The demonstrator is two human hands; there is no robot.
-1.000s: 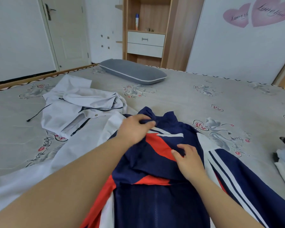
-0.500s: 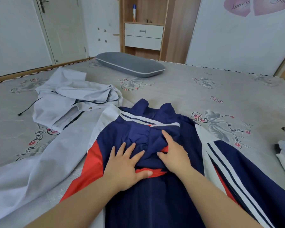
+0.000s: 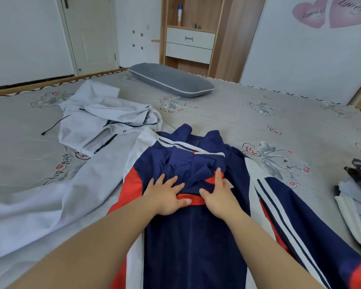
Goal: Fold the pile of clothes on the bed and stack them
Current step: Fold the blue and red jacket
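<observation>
Pressing down with both palms, a person flattens a navy, red and white track jacket [image 3: 188,243] spread along the near edge of the bed [image 3: 258,122]. The left hand [image 3: 167,195] lies open on the cloth, fingers straight and fanned, its thumb resting on a red band that crosses the chest. The right hand [image 3: 219,195] sits just beside it, also open and flat, forefinger stretched toward the collar and thumb near the same red band; neither hand grips anything. The jacket's collar points toward the far edge of the bed, and one white-striped sleeve trails off toward the near right corner.

A pale grey garment [image 3: 46,197] lies under the jacket's left side and runs to the bed's near left edge. Farther up on the left half of the bed, a crumpled light grey hooded jacket [image 3: 104,119] with a dark drawstring rests apart from the track jacket. At the right edge of the bed, a small stack of clothes [image 3: 356,205] shows white and dark pieces, partly cut off by the frame. A grey pillow [image 3: 171,80] lies at the far edge of the bed, in front of a wooden shelf unit [image 3: 190,42] with two white drawers. Pink heart stickers [image 3: 329,13] mark the wall at upper right.
</observation>
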